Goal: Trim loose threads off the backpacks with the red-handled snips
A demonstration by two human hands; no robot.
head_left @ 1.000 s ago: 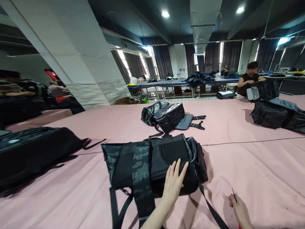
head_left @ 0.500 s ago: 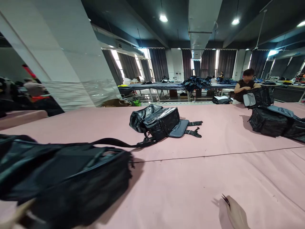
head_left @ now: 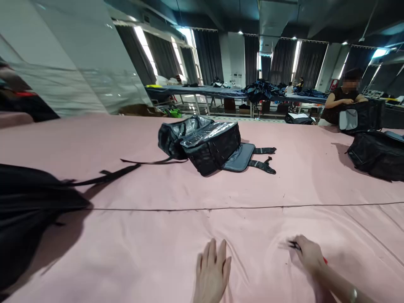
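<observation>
Left hand (head_left: 210, 277) flat, fingers extended, on pink tabletop (head_left: 158, 252), right hand (head_left: 303, 251) gripping dark pointed tool (head_left: 294, 245), silver-lined bag (head_left: 214, 149) beyond both, black bag (head_left: 28, 219) leftward, dark bag (head_left: 377, 155) beyond rightward

Dark curtains (head_left: 207, 57) beside bright windows (head_left: 145, 48)

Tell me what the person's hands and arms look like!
Both hands are bare, without gloves. The left hand shows five slim fingers and no ring that I can see. Past the right hand, the forearm shows no sleeve; a shiny band, perhaps a bracelet, circles it.
</observation>
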